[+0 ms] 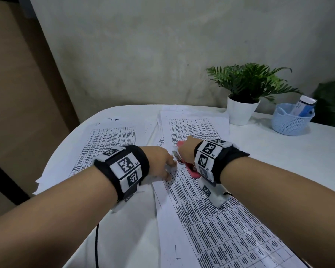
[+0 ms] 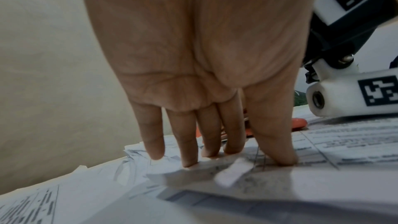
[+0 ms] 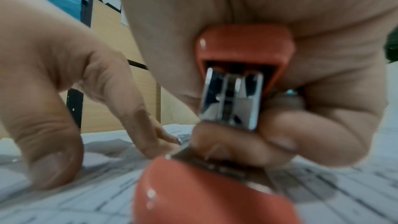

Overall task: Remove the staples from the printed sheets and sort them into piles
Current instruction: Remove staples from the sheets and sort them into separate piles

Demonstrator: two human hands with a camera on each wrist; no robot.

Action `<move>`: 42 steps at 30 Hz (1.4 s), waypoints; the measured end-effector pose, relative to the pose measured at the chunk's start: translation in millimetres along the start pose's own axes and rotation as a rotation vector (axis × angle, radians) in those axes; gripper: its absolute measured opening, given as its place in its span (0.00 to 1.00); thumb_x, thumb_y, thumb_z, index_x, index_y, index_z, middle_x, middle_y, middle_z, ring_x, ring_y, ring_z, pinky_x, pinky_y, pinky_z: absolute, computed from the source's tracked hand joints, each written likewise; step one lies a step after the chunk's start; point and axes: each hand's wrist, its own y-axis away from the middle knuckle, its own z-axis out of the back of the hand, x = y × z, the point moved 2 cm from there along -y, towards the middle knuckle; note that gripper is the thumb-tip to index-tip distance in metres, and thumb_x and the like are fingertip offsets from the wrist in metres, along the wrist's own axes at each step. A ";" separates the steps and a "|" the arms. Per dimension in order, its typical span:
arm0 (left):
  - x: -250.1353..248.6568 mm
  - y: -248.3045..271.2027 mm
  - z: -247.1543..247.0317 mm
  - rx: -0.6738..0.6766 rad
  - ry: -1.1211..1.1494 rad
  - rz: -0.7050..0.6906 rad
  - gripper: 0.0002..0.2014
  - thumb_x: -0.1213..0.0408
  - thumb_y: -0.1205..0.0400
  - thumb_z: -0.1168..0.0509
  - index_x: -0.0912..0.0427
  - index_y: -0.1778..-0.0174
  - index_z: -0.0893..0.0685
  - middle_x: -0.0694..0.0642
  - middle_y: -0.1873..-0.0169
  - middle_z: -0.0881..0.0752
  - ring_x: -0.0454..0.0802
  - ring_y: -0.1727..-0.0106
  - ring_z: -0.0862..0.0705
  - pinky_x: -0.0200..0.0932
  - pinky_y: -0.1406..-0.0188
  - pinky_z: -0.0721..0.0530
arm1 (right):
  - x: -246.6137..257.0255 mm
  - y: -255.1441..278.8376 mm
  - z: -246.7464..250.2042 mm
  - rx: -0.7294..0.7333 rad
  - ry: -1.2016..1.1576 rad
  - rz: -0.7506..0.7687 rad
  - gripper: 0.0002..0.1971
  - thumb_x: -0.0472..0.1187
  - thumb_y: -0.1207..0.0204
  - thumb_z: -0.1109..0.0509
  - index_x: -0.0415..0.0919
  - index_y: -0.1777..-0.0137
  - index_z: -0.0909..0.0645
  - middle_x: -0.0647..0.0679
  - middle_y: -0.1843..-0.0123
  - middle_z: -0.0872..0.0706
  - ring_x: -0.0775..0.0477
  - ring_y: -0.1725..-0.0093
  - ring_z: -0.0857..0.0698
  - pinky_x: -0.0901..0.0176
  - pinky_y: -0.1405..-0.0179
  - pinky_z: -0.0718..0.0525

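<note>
A set of printed table sheets [image 1: 211,209] lies on the white table [image 1: 278,151] in front of me. My left hand [image 1: 163,161] presses its straight fingertips [image 2: 189,163] and thumb down on the top corner of that set. My right hand [image 1: 186,149] grips a red stapler [image 1: 190,168], held hinged apart, its metal part [image 3: 231,98] pointing at the paper corner beside the left fingers. The red base [image 3: 206,190] rests on the sheet. The staple itself is hidden.
A pile of printed sheets [image 1: 108,144] lies at the left, another pile [image 1: 193,124] at the back middle. A potted plant [image 1: 244,99] and a blue basket [image 1: 290,120] with a box stand at the back right. A black cable [image 1: 96,246] hangs at the table's front edge.
</note>
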 end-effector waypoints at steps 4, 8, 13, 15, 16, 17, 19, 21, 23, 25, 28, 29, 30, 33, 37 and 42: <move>2.6 -0.3 -0.3 -0.016 0.025 0.004 0.23 0.53 0.21 0.34 0.48 0.28 0.23 0.50 0.36 0.18 0.45 0.48 0.25 0.40 0.46 0.27 | -4.0 14.8 2.5 -0.004 -0.197 -0.021 0.19 0.41 0.14 0.46 0.35 0.27 0.30 0.41 0.39 0.21 0.40 0.30 0.25 0.55 0.35 0.27; 5.7 -3.3 2.6 -0.027 0.084 0.003 0.22 0.53 0.23 0.29 0.50 0.32 0.20 0.49 0.28 0.26 0.49 0.30 0.27 0.42 0.35 0.30 | -6.4 22.5 -3.0 -0.041 -0.245 -0.030 0.21 0.42 0.13 0.54 0.34 0.27 0.33 0.37 0.29 0.29 0.39 0.32 0.26 0.54 0.36 0.26; 8.7 -6.7 6.0 0.044 0.138 0.013 0.24 0.53 0.23 0.28 0.51 0.33 0.26 0.51 0.34 0.23 0.47 0.47 0.28 0.40 0.48 0.33 | -15.4 26.5 -8.4 -0.019 -0.316 -0.060 0.21 0.41 0.12 0.55 0.32 0.26 0.34 0.35 0.27 0.29 0.38 0.30 0.27 0.53 0.34 0.28; 10.0 -11.0 9.5 0.057 0.120 0.022 0.24 0.52 0.22 0.30 0.51 0.32 0.27 0.52 0.33 0.24 0.47 0.46 0.27 0.42 0.46 0.29 | -18.9 24.0 -12.8 -0.016 -0.309 -0.087 0.21 0.42 0.12 0.57 0.33 0.25 0.35 0.36 0.27 0.31 0.38 0.30 0.28 0.53 0.34 0.28; 10.6 -13.7 12.3 0.045 0.115 0.024 0.24 0.52 0.21 0.31 0.51 0.31 0.27 0.53 0.31 0.25 0.48 0.44 0.26 0.43 0.43 0.28 | -21.2 22.4 -14.6 -0.021 -0.313 -0.099 0.21 0.42 0.12 0.57 0.34 0.25 0.35 0.36 0.27 0.32 0.38 0.30 0.28 0.53 0.34 0.28; 11.3 -16.8 16.2 0.020 0.111 0.028 0.25 0.52 0.21 0.32 0.52 0.29 0.28 0.53 0.30 0.26 0.49 0.41 0.24 0.45 0.40 0.27 | -23.6 21.4 -17.1 -0.028 -0.328 -0.110 0.22 0.43 0.12 0.57 0.35 0.25 0.35 0.36 0.27 0.32 0.38 0.30 0.28 0.52 0.34 0.28; 15.8 -26.7 23.3 -0.044 0.102 0.044 0.28 0.50 0.21 0.32 0.53 0.26 0.31 0.53 0.27 0.28 0.52 0.33 0.24 0.46 0.34 0.27 | -31.6 19.5 -23.7 -0.025 -0.365 -0.138 0.22 0.45 0.13 0.56 0.37 0.24 0.36 0.35 0.25 0.35 0.37 0.30 0.27 0.49 0.34 0.27; 19.8 -37.5 27.6 -0.041 0.121 0.079 0.34 0.47 0.23 0.30 0.52 0.23 0.34 0.52 0.26 0.29 0.53 0.30 0.25 0.48 0.31 0.27 | -39.8 21.7 -30.7 0.013 -0.396 -0.161 0.22 0.45 0.13 0.57 0.38 0.24 0.37 0.35 0.24 0.38 0.35 0.29 0.27 0.47 0.32 0.28; 20.8 -48.1 30.3 0.008 0.119 0.114 0.38 0.44 0.26 0.29 0.54 0.24 0.34 0.51 0.28 0.26 0.53 0.32 0.24 0.48 0.31 0.26 | -48.9 26.2 -37.2 0.044 -0.435 -0.177 0.22 0.46 0.13 0.58 0.37 0.24 0.38 0.35 0.24 0.38 0.35 0.30 0.27 0.47 0.32 0.28; 20.2 -55.7 32.7 0.039 0.118 0.157 0.36 0.41 0.29 0.27 0.54 0.29 0.29 0.51 0.35 0.21 0.51 0.38 0.21 0.44 0.39 0.24 | -55.3 31.9 -41.5 0.046 -0.470 -0.188 0.22 0.46 0.13 0.58 0.34 0.25 0.38 0.34 0.26 0.36 0.35 0.31 0.26 0.47 0.33 0.28; 17.6 -60.6 35.2 0.101 0.126 0.171 0.30 0.39 0.29 0.28 0.55 0.39 0.21 0.52 0.42 0.16 0.51 0.44 0.18 0.42 0.46 0.23 | -59.4 35.7 -45.1 0.038 -0.498 -0.197 0.23 0.45 0.12 0.57 0.31 0.25 0.40 0.35 0.27 0.32 0.37 0.30 0.26 0.48 0.32 0.28; 17.0 -59.8 36.0 0.124 0.128 0.175 0.31 0.38 0.28 0.30 0.57 0.38 0.20 0.52 0.41 0.16 0.51 0.42 0.18 0.43 0.42 0.23 | -60.0 34.5 -45.0 0.038 -0.495 -0.201 0.22 0.44 0.12 0.58 0.32 0.25 0.39 0.35 0.27 0.32 0.38 0.30 0.26 0.48 0.32 0.28; 16.6 -57.8 37.1 0.148 0.140 0.186 0.32 0.37 0.28 0.31 0.58 0.36 0.19 0.52 0.39 0.16 0.52 0.39 0.19 0.44 0.37 0.24 | -60.9 32.1 -44.9 0.038 -0.488 -0.205 0.21 0.43 0.12 0.58 0.33 0.25 0.39 0.35 0.28 0.34 0.37 0.31 0.26 0.49 0.33 0.27; 14.8 -37.6 41.1 0.144 0.206 0.206 0.34 0.35 0.24 0.38 0.58 0.32 0.21 0.51 0.33 0.20 0.53 0.30 0.24 0.46 0.31 0.31 | -62.5 25.3 -46.6 0.037 -0.485 -0.217 0.20 0.42 0.13 0.57 0.34 0.26 0.37 0.34 0.29 0.35 0.36 0.33 0.24 0.49 0.35 0.25; 15.8 -1.4 38.0 0.143 0.405 0.135 0.21 0.35 0.24 0.39 0.50 0.60 0.17 0.47 0.54 0.14 0.48 0.46 0.19 0.40 0.38 0.29 | -66.3 23.6 -49.8 0.015 -0.524 -0.240 0.20 0.44 0.13 0.57 0.35 0.27 0.36 0.34 0.30 0.34 0.35 0.35 0.23 0.47 0.38 0.24; -4.2 29.2 5.7 0.193 0.442 -0.026 0.18 0.45 0.20 0.35 0.53 0.42 0.14 0.47 0.48 0.11 0.45 0.49 0.15 0.42 0.39 0.18 | -64.7 32.1 -46.6 -0.015 -0.530 -0.234 0.21 0.45 0.13 0.58 0.35 0.28 0.35 0.34 0.30 0.33 0.36 0.34 0.23 0.48 0.36 0.25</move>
